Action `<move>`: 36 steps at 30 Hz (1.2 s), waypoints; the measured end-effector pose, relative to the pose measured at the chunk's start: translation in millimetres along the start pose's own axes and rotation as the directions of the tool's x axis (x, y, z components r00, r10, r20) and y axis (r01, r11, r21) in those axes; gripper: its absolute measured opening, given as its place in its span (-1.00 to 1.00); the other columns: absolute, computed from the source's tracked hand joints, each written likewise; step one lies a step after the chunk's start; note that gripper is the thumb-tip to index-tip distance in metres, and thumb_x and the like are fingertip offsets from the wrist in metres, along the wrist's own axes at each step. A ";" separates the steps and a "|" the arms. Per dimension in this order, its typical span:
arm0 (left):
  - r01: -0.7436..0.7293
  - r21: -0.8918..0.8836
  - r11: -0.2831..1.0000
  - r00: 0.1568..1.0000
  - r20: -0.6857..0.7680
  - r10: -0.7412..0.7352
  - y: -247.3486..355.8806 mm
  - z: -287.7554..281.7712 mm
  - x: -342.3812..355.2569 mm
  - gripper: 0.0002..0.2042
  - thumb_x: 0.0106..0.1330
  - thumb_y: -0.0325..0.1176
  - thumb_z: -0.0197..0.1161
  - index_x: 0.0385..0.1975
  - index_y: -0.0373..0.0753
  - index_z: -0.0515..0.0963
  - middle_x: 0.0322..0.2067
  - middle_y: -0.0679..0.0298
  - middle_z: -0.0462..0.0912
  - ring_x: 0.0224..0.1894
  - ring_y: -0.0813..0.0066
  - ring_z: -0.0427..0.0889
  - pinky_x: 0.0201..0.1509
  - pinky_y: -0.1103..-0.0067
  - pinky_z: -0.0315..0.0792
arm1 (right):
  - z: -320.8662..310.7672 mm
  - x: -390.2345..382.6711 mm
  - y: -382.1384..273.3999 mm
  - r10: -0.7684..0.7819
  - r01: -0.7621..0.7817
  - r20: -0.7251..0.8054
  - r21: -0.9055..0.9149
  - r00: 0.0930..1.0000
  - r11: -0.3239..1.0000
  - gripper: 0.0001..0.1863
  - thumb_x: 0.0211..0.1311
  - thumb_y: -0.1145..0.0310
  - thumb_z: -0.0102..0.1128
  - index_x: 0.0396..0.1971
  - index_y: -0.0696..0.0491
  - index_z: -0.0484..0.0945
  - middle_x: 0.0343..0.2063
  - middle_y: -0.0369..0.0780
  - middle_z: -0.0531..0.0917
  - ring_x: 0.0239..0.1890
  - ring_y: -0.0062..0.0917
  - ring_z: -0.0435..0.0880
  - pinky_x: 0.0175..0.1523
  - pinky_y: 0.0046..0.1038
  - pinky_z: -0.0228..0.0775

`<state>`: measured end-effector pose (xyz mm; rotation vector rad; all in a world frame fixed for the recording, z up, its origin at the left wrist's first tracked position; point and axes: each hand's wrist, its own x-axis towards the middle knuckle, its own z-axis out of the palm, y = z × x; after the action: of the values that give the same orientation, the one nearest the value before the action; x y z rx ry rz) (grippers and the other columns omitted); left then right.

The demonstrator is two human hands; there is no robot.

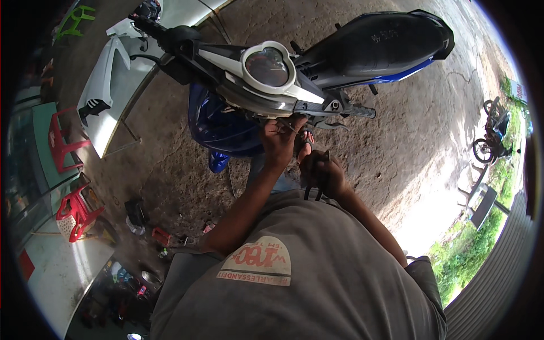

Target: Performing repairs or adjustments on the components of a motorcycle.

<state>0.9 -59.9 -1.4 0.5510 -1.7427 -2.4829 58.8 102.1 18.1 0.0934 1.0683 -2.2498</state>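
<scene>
A scooter-style motorbike with a dark seat [374, 48] and a white-rimmed instrument panel [266, 65] stands before me, its blue front fairing [212, 122] below the handlebar. My left hand [277, 144] reaches up under the panel, fingers bent around something small there that I cannot make out. My right hand [327, 173] is closed on a dark-handled tool, apparently pliers, held lower and to the right, near my waist. My sandaled foot [304, 147] shows between my hands.
A white table [127, 85] holds a white body panel [102, 79] at upper left. Red plastic chairs [76, 212], a counter [51, 272] and scattered tools lie left. A parked motorbike [492, 130] stands at right, beside greenery and corrugated metal [493, 266].
</scene>
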 end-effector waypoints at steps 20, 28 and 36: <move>0.348 0.036 0.937 0.876 0.344 -0.339 43.2 -70.1 9.4 -0.81 0.36 -0.32 0.32 -0.23 -0.34 0.61 -0.42 0.46 0.54 -0.41 0.75 0.38 -0.34 0.65 0.28 | 71.7 60.1 16.8 -0.150 0.164 -0.719 -0.052 0.678 0.985 -0.77 0.43 0.25 0.27 -0.20 0.11 0.52 -0.61 -0.36 0.49 -0.62 -0.68 0.42 -0.53 -0.57 0.23; 0.361 0.220 0.906 0.896 0.188 -0.403 59.3 -32.2 17.0 -0.80 0.28 -0.27 0.47 -0.29 -0.21 0.61 -0.51 0.54 0.51 -0.60 0.81 0.26 -0.53 0.72 0.14 | 43.1 54.0 15.6 -0.143 0.207 -0.667 0.017 0.731 0.978 -0.82 0.42 0.28 0.27 -0.29 0.06 0.51 -0.59 -0.39 0.46 -0.61 -0.68 0.40 -0.51 -0.57 0.24; 0.555 -0.076 0.828 0.816 0.241 -0.525 45.0 -19.8 16.8 -0.83 0.34 -0.30 0.40 -0.19 -0.14 0.56 -0.55 0.60 0.40 -0.61 0.77 0.19 -0.54 0.71 0.14 | 35.9 65.1 27.9 -0.122 0.227 -0.685 0.066 0.719 0.972 -0.73 0.35 0.24 0.36 -0.44 0.09 0.55 -0.62 -0.36 0.52 -0.62 -0.67 0.46 -0.52 -0.55 0.28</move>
<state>-15.4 -98.1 29.8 0.9141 -1.6224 -3.1299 30.3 29.7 2.5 0.9915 1.3057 -2.5287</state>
